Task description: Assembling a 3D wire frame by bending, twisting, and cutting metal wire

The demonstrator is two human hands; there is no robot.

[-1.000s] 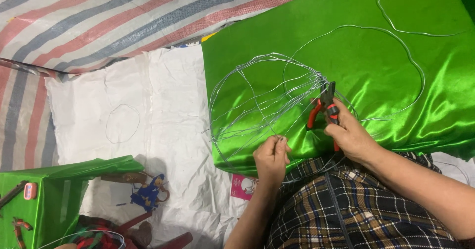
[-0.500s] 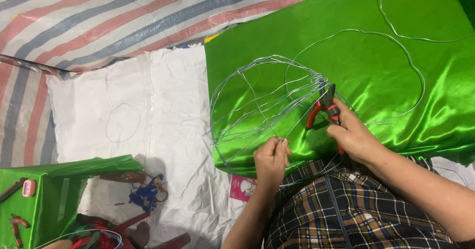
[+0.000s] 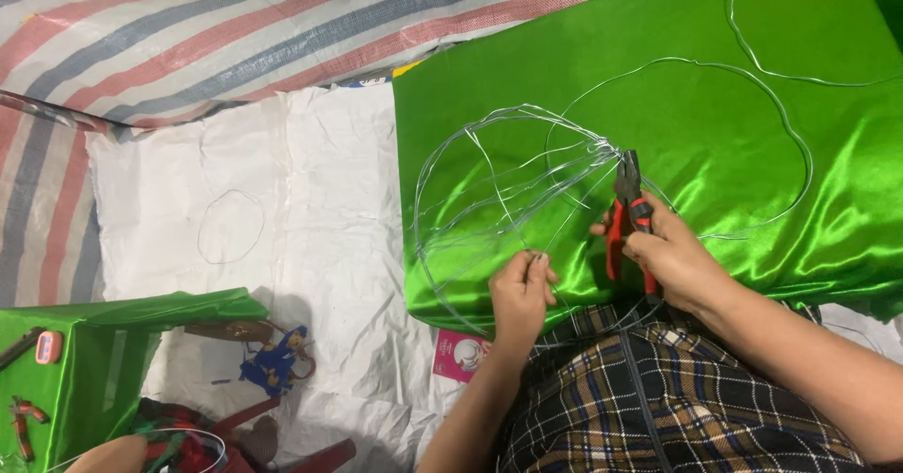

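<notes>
Ahead of the pliers (image 3: 628, 212), passage is barred by the wire frame (image 3: 513, 191); open green cloth (image 3: 715, 125) is left beyond, crossed by loose wire loops (image 3: 781, 144).

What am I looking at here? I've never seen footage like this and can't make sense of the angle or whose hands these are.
The picture comes from a camera worn on a person's head, looking down at their own lap and two bare hands. The right hand grips red-handled pliers, their nose at a point where several thin wires meet. The left hand pinches part of the same wire frame, a cage of bent loops lying on shiny green satin cloth. More loose wire loops rest on that cloth. Beside it is a white sheet over a striped tarp. At lower left stands a green-covered box with small tools, and the plaid fabric is the person's clothing.
</notes>
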